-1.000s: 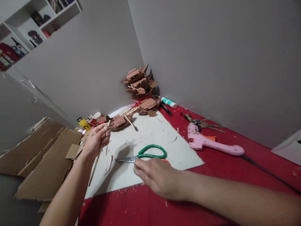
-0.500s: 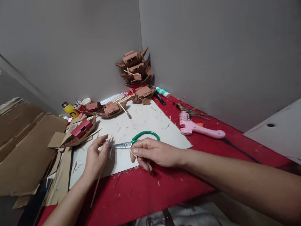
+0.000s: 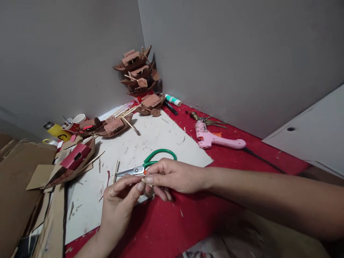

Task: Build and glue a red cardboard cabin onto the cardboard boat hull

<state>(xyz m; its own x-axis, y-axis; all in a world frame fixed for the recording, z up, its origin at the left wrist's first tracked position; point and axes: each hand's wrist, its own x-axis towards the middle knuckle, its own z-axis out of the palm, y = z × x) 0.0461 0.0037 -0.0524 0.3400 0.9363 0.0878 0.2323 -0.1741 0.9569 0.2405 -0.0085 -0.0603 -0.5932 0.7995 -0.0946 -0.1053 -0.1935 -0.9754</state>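
The paper [image 3: 161, 132] lies on the table [image 3: 166, 229], and on the paper lie the scissors [image 3: 138, 170], at the far side of the right hand [image 3: 172, 177]. To the right is the glue gun [image 3: 224, 141]. In the far corner is the pile of boats [image 3: 133, 63], and at left the cardboard [image 3: 25, 168].

This is a craft workspace. Scissors [image 3: 137, 170] show over a scrap-strewn white sheet [image 3: 161, 130], model boats [image 3: 131, 60] are stacked beyond the sheet, cut cardboard [image 3: 27, 168] is piled to its left and a pink glue gun [image 3: 221, 141] lies to its right.
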